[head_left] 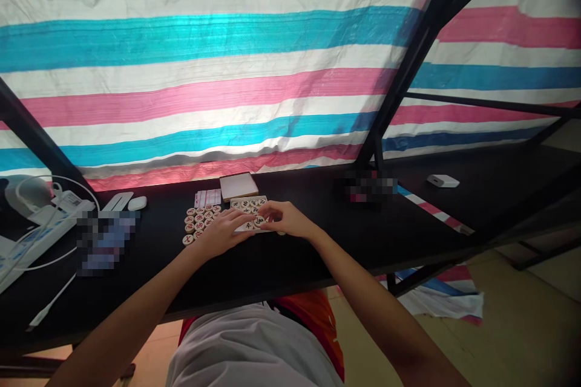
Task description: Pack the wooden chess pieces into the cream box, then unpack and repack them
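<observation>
A shallow white box [233, 199] on the black table holds several round xiangqi pieces [246, 203] with dark characters. My left hand [224, 231] rests across the box's left side, its fingers stretched out and its thumb along the near edge. From the right, my right hand [290, 219] reaches over the box with curled fingers, pinching a xiangqi piece [258, 221]. Red-lettered xiangqi pieces [198, 217] lie in rows on the table left of the box, some partly hidden by my left hand. One more piece [281, 233] shows partly below my right hand.
Behind the box lie a white lid-like box part [238, 186] and a printed card [207, 198]. A power strip [40, 242] with white cables, a white cable plug [42, 316] and an earbud case [137, 203] are at left. A white adapter [442, 181] sits right, beyond a black metal post [399, 84].
</observation>
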`<action>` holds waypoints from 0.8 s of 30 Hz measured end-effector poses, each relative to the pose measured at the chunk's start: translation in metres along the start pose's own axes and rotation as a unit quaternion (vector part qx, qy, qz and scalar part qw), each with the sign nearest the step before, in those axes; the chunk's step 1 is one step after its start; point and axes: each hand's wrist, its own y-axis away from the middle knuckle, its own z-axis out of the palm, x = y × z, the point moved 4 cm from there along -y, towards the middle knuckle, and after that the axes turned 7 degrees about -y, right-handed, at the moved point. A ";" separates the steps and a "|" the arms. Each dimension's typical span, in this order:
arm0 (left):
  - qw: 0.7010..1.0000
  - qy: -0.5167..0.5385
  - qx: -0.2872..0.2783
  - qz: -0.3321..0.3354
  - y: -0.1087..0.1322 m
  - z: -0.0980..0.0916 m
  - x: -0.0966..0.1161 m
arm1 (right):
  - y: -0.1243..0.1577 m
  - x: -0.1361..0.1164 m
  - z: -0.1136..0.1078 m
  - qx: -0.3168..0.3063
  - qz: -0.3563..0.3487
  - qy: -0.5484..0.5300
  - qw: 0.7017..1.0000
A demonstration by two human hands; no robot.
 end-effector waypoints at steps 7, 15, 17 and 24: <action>0.999 0.037 0.005 0.007 -0.003 0.002 0.009 | 0.001 -0.006 0.014 -0.029 -0.002 -0.031 0.999; 0.993 -0.069 -0.044 -0.085 0.002 -0.013 -0.033 | -0.004 -0.004 -0.023 0.143 -0.018 0.207 0.968; 0.989 -0.079 -0.065 -0.104 0.004 -0.015 -0.041 | -0.005 0.003 -0.028 0.138 -0.011 0.232 0.963; 0.991 -0.051 -0.062 -0.110 0.003 -0.004 -0.040 | -0.007 0.011 -0.021 0.081 0.002 0.240 0.967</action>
